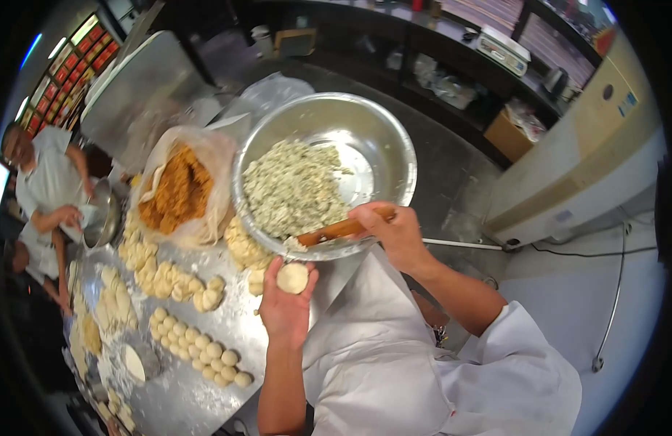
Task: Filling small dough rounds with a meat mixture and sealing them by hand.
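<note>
My left hand (288, 308) holds a small round dough wrapper (292, 278) on its fingers, just below the rim of a large metal bowl (379, 131). A pale green, crumbly filling (292, 185) fills the bowl's left side. In my right hand (393, 231) is a wooden spatula (336, 230), its tip at the bowl's near rim with a bit of filling on it. Left of the bowl stands a plastic bag (224, 201) of orange-brown filling (177, 191). Rows of small dough balls (197, 346) lie on the metal table (205, 403), with larger lumpy dough pieces (167, 280) above them.
At the far left, a person in white (52, 174) handles a metal bowl (104, 218); another person (38, 253) stands beside. More dough (115, 302) lies on the floured table. A shelf counter with a scale (502, 52) is at the back; a tall pale cabinet (575, 141) stands right.
</note>
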Demonstrator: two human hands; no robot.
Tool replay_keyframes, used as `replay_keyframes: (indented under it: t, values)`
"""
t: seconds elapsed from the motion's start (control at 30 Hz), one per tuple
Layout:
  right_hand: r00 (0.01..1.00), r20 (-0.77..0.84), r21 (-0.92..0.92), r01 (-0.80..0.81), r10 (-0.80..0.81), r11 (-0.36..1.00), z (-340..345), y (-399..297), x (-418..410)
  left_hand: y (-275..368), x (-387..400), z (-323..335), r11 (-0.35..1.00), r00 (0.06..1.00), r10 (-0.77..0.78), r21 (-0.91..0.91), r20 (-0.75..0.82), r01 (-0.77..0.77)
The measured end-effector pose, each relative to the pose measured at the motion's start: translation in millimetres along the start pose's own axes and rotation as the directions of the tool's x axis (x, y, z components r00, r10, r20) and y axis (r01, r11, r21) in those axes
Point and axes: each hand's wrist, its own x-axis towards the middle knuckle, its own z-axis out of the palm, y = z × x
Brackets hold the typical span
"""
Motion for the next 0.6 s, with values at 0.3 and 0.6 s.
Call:
replay_keyframes:
  t: [0.3,0.6]
  values:
    - [0.977,0.177,-0.120,0.141,-0.119,0.983,16.3,16.1,-40.5,-2.3,-0.8,8.9,0.994,0.995,0.084,-0.065,-0.052,-0.088]
    - [0.987,-0.013,-0.203,0.154,-0.160,0.967,11.6,2.7,-13.7,-9.7,3.3,-15.6,0.996,0.992,0.070,-0.047,-0.101,-0.075]
